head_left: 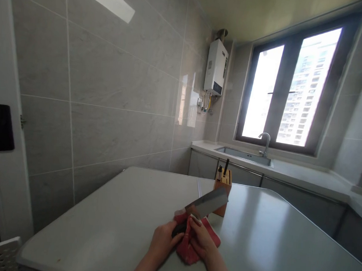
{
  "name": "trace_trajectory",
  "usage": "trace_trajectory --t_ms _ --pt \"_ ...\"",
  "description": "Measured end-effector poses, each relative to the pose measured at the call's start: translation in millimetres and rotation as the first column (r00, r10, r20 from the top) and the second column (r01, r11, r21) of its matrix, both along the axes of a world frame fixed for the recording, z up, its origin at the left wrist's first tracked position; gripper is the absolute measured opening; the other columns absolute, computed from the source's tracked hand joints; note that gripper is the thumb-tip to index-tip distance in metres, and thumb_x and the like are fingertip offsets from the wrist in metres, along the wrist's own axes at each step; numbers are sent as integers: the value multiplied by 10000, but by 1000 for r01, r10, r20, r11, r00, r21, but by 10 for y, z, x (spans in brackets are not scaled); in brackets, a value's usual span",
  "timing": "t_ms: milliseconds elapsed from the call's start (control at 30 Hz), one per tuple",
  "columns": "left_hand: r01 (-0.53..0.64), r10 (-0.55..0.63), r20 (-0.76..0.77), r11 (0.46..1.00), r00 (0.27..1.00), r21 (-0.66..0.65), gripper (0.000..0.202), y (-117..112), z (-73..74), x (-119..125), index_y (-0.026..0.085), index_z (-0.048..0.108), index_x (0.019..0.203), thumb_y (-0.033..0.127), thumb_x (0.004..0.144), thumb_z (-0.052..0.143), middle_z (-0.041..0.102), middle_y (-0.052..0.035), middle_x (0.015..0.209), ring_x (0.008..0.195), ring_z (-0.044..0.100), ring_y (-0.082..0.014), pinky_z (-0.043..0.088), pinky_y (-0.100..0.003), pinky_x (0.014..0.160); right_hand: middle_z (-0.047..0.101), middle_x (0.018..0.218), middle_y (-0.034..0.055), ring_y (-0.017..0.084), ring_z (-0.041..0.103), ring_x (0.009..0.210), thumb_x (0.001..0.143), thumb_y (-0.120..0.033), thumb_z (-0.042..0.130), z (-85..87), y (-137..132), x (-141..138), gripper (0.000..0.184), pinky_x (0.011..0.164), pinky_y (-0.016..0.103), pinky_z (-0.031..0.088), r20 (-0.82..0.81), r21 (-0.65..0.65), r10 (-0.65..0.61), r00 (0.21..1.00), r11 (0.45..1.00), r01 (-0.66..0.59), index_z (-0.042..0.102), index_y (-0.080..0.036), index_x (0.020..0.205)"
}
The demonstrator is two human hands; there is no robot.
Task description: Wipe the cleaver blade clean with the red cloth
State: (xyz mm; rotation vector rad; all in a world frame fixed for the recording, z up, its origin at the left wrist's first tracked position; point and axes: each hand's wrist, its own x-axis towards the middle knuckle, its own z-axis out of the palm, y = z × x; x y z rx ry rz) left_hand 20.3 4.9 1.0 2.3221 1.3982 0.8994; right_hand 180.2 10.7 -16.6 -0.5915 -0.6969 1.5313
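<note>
A steel cleaver [207, 202] stands tilted up over the table, its broad blade pointing to the upper right. My left hand [162, 242] is closed around the cleaver's black handle [178, 230], which it mostly hides. A red cloth [188, 247] is bunched around the base of the blade and hangs down onto the table. My right hand [201, 240] presses that cloth against the blade near the heel. The two hands nearly touch.
A pale grey table [100, 225] lies beneath my hands. Behind the blade stands a wooden knife block [222, 188] holding dark handles. Beyond it are a counter with a steel sink [243, 156] and tap [264, 143], below a window.
</note>
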Motion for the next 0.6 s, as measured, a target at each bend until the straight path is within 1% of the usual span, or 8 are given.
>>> trace_trajectory --t_ms 100,167,233,333,433,600 --pt "13 -13 9 1000 1000 -5 305 3 -5 -4 242 647 1017 413 779 562 702 -59 928 861 640 -234 453 -286 755 672 780 7 185 631 754 610 -306 781 -1 12 -8 240 742 317 483 46 36 -26 999 999 25 654 -215 792" --pt "12 -12 19 1000 1000 -2 309 10 -8 -6 239 648 1020 414 780 560 703 -62 929 858 641 -234 456 -285 752 677 837 17 200 630 820 636 -319 762 -1 24 -8 232 766 329 478 65 58 -23 998 998 19 655 -230 822" --pt "9 -9 29 1000 1000 0 310 15 -6 -9 237 651 1019 413 783 555 703 -63 924 849 641 -232 458 -283 746 680 857 17 198 626 845 658 -319 747 0 36 -5 210 780 329 472 62 67 -10 998 998 6 659 -242 832" --pt "8 -8 48 1000 999 -6 312 15 8 -18 238 652 1023 411 785 549 704 -60 924 841 640 -230 463 -282 739 679 840 13 188 625 819 660 -320 747 -1 44 3 202 780 330 469 61 61 12 998 998 -16 663 -243 827" --pt "22 -21 75 1000 997 -10 323 11 18 -28 230 652 1029 414 786 547 702 -62 930 838 638 -230 467 -285 741 676 820 15 194 626 801 623 -321 772 -5 36 17 240 771 339 473 63 46 15 998 999 -18 661 -229 815" --pt "39 -38 135 999 990 -5 327 35 -16 -39 211 651 1042 401 794 553 697 -72 949 845 635 -225 465 -286 754 679 807 19 171 626 768 620 -272 780 -14 23 31 238 774 317 476 20 24 36 999 999 -37 661 -203 814"
